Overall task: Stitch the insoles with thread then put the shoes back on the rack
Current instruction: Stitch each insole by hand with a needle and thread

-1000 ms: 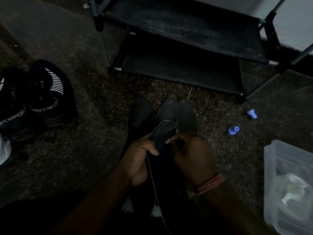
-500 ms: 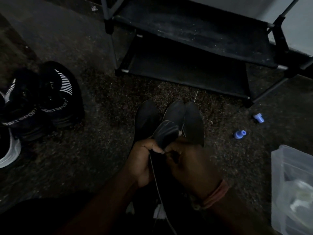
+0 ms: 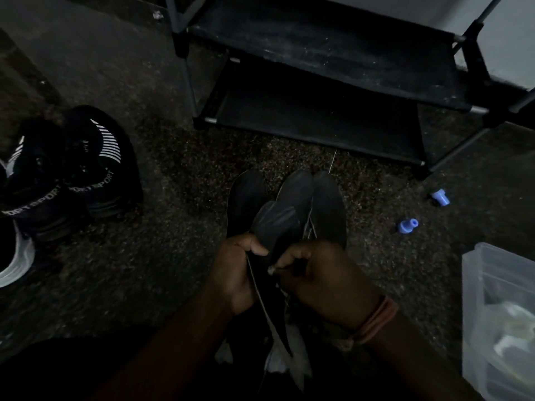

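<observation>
Four dark insoles (image 3: 292, 206) lay fanned on the carpeted floor (image 3: 173, 227) directly before the person. Left hand (image 3: 236, 270) gripped the top insole's edge, thumb curled over it. Right hand (image 3: 315, 273) pinched at that same edge; pale thread (image 3: 260, 296) trailed down between both hands. Black shoes (image 3: 72, 175) stood well apart, left. Empty rack (image 3: 318, 91) stood beyond; two blue caps (image 3: 408, 225) and a clear container (image 3: 498, 314) lay right.

Dim speckled carpet (image 3: 121, 273), pale wall (image 3: 434, 10)
</observation>
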The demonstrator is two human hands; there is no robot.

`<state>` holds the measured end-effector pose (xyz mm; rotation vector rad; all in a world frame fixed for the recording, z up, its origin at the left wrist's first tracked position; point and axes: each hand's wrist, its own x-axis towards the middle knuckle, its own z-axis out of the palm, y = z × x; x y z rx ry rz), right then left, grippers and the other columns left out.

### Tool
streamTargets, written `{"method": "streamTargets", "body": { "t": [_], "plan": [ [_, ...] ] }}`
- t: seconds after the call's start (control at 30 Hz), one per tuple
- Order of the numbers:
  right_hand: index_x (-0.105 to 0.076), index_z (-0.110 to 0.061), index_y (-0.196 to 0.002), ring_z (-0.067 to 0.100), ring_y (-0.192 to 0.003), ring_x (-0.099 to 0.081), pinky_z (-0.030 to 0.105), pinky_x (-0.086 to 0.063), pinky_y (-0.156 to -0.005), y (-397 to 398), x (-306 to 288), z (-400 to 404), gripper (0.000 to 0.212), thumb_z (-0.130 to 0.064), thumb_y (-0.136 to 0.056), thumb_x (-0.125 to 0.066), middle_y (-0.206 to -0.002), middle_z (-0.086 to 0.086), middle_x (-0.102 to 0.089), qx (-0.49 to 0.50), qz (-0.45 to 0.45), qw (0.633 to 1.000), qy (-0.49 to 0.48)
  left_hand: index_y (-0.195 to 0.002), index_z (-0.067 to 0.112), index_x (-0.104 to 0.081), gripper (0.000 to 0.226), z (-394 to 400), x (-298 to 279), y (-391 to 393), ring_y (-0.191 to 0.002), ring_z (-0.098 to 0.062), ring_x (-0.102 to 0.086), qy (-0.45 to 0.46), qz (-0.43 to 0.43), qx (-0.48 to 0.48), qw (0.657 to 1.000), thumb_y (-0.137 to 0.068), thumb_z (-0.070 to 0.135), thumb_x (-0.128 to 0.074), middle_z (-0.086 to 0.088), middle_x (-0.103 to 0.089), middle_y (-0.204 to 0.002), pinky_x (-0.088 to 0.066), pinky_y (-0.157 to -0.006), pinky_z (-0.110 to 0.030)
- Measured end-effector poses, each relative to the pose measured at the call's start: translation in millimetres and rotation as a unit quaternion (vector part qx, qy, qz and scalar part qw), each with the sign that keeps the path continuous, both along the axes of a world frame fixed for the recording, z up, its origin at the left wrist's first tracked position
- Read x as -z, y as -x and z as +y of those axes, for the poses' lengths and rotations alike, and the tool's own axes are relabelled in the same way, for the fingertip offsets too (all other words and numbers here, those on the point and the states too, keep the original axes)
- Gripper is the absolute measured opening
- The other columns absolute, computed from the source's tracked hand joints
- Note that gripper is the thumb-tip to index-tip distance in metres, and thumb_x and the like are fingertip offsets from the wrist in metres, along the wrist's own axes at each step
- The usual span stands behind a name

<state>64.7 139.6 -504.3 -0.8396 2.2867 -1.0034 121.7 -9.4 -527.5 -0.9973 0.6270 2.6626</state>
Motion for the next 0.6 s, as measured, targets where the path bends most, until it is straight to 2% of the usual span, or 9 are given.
{"method": "streamTargets", "body": {
  "t": [0.07, 0.17, 0.23, 0.3, 0.37, 0.47, 0.53, 0.6],
  "plan": [
    [-0.077, -0.019, -0.085, -0.001, -0.080, -0.070, 0.028, -0.058, -0.077, 0, 0, 1, 0.003, -0.021, -0.083, -0.075, -0.084, -0.011, -0.075, -0.010, -0.044, 0.999, 0.020, -0.136, -0.001, -0.060, 0.066, -5, 1, 0, -0.125, -0.035, -0.054, -0.012, 0.010, -0.008, 1.000, -0.074, 0.013, -0.038, -0.021, -0.052, -0.146, -0.036, -0.113, -0.045],
    [-0.075, -0.020, -0.080, 0.005, -0.077, -0.068, 0.037, -0.056, -0.073, -6, 4, -7, 0.006, -0.025, -0.084, -0.073, -0.081, -0.007, -0.073, -0.007, 0.039, 0.998, 0.046, -0.140, 0.000, -0.056, 0.070, -8, 6, 2, -0.138, -0.032, -0.048, -0.043, 0.036, -0.048, 0.997, -0.075, 0.013, -0.035, -0.019, -0.054, -0.146, -0.026, -0.122, -0.047],
    [-0.074, -0.020, -0.080, 0.011, -0.078, -0.068, 0.038, -0.055, -0.073, -7, 6, -9, 0.007, -0.025, -0.083, -0.069, -0.084, -0.004, -0.072, 0.018, 0.106, 0.993, 0.045, -0.140, -0.002, -0.054, 0.073, -4, 5, 2, -0.135, -0.033, -0.053, -0.052, 0.068, -0.037, 0.996, -0.069, 0.012, -0.045, -0.020, -0.056, -0.143, -0.032, -0.119, -0.047],
    [-0.074, -0.019, -0.084, 0.015, -0.081, -0.069, 0.037, -0.055, -0.074, 0, 7, -5, 0.005, -0.020, -0.084, -0.069, -0.090, 0.000, -0.072, 0.068, 0.160, 0.984, 0.032, -0.131, -0.004, -0.061, 0.072, 3, 4, 0, -0.115, -0.034, -0.065, -0.039, 0.064, 0.002, 0.997, -0.061, 0.009, -0.058, -0.022, -0.065, -0.127, -0.045, -0.107, -0.045],
    [-0.073, -0.016, -0.085, 0.015, -0.081, -0.067, 0.033, -0.053, -0.075, 7, 7, 1, 0.004, -0.013, -0.084, -0.072, -0.090, 0.002, -0.070, 0.116, 0.204, 0.972, 0.023, -0.127, -0.004, -0.064, 0.064, 11, 4, -1, -0.099, -0.035, -0.069, -0.009, 0.061, 0.031, 0.998, -0.065, 0.005, -0.050, -0.021, -0.070, -0.116, -0.052, -0.094, -0.042],
    [-0.072, -0.014, -0.087, 0.012, -0.082, -0.062, 0.021, -0.045, -0.076, 9, 7, 3, 0.006, -0.008, -0.086, -0.072, -0.089, 0.001, -0.067, 0.161, 0.240, 0.957, 0.035, -0.118, -0.003, -0.069, 0.057, 16, 1, -2, -0.086, -0.033, -0.069, 0.007, 0.047, 0.057, 0.997, -0.069, 0.003, -0.041, -0.020, -0.071, -0.103, -0.053, -0.084, -0.039],
    [-0.071, -0.014, -0.088, 0.010, -0.081, -0.061, 0.018, -0.044, -0.075, 8, 7, 2, 0.005, -0.010, -0.087, -0.073, -0.088, -0.001, -0.065, 0.180, 0.238, 0.953, 0.046, -0.114, -0.002, -0.071, 0.052, 13, 0, 0, -0.082, -0.032, -0.070, 0.026, 0.048, 0.056, 0.997, -0.071, 0.002, -0.042, -0.019, -0.072, -0.100, -0.053, -0.080, -0.038],
    [-0.070, -0.016, -0.089, 0.007, -0.082, -0.061, 0.012, -0.043, -0.074, 7, 10, 2, 0.005, -0.013, -0.087, -0.073, -0.089, -0.004, -0.064, 0.193, 0.218, 0.955, 0.059, -0.121, 0.002, -0.070, 0.053, 9, -2, 2, -0.096, -0.033, -0.071, 0.041, 0.058, 0.044, 0.996, -0.076, 0.000, -0.042, -0.018, -0.072, -0.112, -0.054, -0.089, -0.041]
  ]
}}
